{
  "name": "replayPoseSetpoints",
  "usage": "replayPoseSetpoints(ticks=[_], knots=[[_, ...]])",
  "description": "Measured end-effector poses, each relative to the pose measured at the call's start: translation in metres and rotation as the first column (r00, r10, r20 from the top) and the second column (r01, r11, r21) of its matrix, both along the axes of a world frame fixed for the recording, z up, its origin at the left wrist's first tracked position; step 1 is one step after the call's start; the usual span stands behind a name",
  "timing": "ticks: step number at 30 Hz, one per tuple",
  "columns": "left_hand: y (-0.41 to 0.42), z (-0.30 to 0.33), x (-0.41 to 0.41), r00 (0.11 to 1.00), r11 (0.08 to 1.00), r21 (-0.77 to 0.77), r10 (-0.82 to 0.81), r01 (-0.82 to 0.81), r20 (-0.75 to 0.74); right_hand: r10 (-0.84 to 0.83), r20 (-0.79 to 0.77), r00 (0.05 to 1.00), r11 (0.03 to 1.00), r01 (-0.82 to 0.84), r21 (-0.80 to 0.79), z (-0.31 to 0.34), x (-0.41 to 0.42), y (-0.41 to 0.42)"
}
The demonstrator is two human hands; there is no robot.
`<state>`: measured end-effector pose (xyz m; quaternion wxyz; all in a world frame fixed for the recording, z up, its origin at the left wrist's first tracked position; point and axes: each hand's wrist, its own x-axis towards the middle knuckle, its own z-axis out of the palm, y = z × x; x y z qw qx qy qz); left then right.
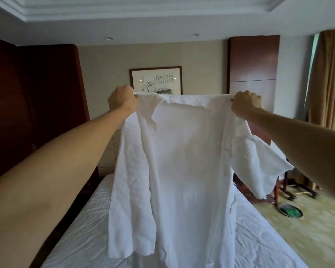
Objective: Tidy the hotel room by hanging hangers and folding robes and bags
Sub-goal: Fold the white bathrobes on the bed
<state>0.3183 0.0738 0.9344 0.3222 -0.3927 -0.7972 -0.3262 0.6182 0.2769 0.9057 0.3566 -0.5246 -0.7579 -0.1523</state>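
A white waffle-weave robe (182, 161) hangs spread out in front of me, held up at arm's length over the bed. My left hand (122, 98) grips its left shoulder, and my right hand (246, 104) grips its right shoulder. The top edge is stretched taut between the two hands. Its left sleeve hangs straight down, while the right sleeve sticks out to the right. The robe's lower part reaches the bed and runs out of the bottom of the view.
The bed (81, 235) with a rumpled white sheet lies below. Dark wooden panels (37, 103) stand on the left. A framed picture (157, 80) hangs on the far wall. To the right are wooden furniture (278, 190), a round tray (289, 209) on the floor and curtains (329, 78).
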Motion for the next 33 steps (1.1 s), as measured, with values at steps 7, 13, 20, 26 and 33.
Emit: replayPoseSetpoints(ticks=[7,13,20,26,33], knots=[[0.019,-0.052,-0.015,0.999,0.994,-0.097,0.052,-0.051,0.009,-0.048,0.268,0.962,0.995,0.022,0.097,-0.051,0.001,0.009],[0.033,-0.099,-0.024,0.998,0.976,-0.21,0.047,-0.056,-0.048,-0.105,0.437,0.894,0.992,0.063,0.11,-0.103,0.01,0.031],[0.041,-0.115,-0.023,0.999,0.976,-0.218,0.004,-0.012,-0.038,-0.064,0.306,0.95,0.997,0.075,-0.022,-0.12,0.007,0.04],[0.072,-0.193,-0.041,0.995,0.959,-0.272,-0.057,0.076,0.077,0.018,0.321,0.947,0.989,0.03,-0.145,-0.188,-0.001,0.072],[0.132,-0.371,-0.066,0.951,0.861,-0.493,0.038,0.124,0.306,0.103,0.265,0.959,0.885,0.034,-0.465,-0.371,-0.041,0.14]])
